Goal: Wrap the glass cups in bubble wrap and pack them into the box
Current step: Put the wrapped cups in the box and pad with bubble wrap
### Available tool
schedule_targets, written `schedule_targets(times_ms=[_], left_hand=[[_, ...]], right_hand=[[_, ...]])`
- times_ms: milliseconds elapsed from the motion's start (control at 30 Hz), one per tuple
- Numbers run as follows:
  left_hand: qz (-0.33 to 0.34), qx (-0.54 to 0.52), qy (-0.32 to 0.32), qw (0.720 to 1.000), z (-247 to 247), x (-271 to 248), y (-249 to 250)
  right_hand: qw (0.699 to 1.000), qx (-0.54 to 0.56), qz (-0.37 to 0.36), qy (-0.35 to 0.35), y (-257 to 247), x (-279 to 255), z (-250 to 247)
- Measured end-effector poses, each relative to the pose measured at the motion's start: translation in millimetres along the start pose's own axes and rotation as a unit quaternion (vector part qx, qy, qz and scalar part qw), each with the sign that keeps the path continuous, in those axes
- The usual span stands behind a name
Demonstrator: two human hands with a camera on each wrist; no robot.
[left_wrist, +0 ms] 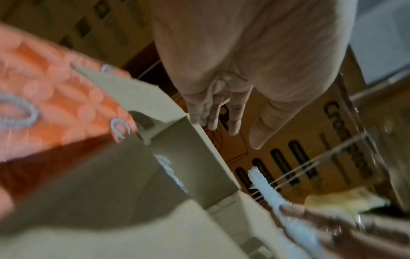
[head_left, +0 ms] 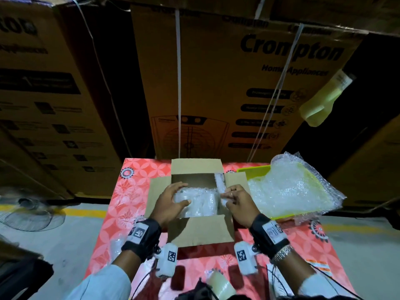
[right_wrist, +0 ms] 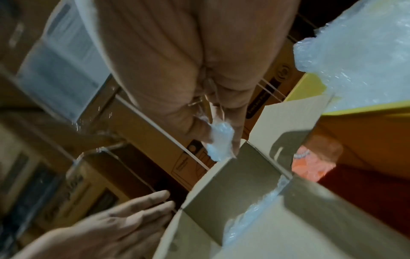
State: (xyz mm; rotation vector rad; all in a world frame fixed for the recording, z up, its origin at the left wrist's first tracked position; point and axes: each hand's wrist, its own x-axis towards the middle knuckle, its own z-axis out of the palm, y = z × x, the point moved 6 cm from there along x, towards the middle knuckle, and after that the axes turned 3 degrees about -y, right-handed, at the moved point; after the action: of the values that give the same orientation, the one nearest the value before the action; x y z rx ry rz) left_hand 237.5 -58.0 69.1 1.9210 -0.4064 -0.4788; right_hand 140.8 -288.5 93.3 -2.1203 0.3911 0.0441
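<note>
An open cardboard box (head_left: pixel 205 230) stands on a red patterned table. Inside it lies a bubble-wrapped bundle (head_left: pixel 203 202); no glass shows through the wrap. My left hand (head_left: pixel 184 192) is spread over the bundle's left end, and in the left wrist view its fingers (left_wrist: pixel 233 122) are straight above the box wall (left_wrist: pixel 188 149). At the box's right side my right hand (head_left: pixel 227 194) pinches a loose strip of bubble wrap (head_left: pixel 220 182) that sticks up from the bundle. The right wrist view shows that strip (right_wrist: pixel 219 142) between thumb and fingers.
A large crumpled bubble-wrap sheet (head_left: pixel 287 187) lies on a yellow tray (head_left: pixel 255 169) right of the box. A tape roll (head_left: pixel 220 284) sits at the table's near edge. Tall cartons (head_left: pixel 216 83) stand close behind the table, and a fan (head_left: pixel 28 208) rests on the floor at left.
</note>
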Motion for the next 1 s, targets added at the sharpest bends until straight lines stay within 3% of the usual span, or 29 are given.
schedule_targets(times_ms=[67,167,300,567,767,1000], left_hand=[[-0.002,0.158,-0.008,0.987,-2,0,-17],[0.012,0.262,-0.031,0.964,5,-4,-40],[0.024,0.246,-0.041,0.968,10,-6,-61],[0.052,0.169,-0.022,0.984,9,-10,-73],[0.058,0.151,-0.025,0.986,8,-9,-71],[0.06,0.146,-0.032,0.987,6,-7,-71]], right_hand=[[0.99,-0.137,0.018,-0.038,5,23,15],[0.931,-0.348,0.042,-0.101,7,54,39],[0.862,-0.47,0.084,-0.171,16,77,61],[0.79,-0.53,0.131,-0.28,29,86,91],[0.766,-0.537,0.15,-0.32,40,76,93],[0.815,-0.473,0.188,-0.278,31,81,87]])
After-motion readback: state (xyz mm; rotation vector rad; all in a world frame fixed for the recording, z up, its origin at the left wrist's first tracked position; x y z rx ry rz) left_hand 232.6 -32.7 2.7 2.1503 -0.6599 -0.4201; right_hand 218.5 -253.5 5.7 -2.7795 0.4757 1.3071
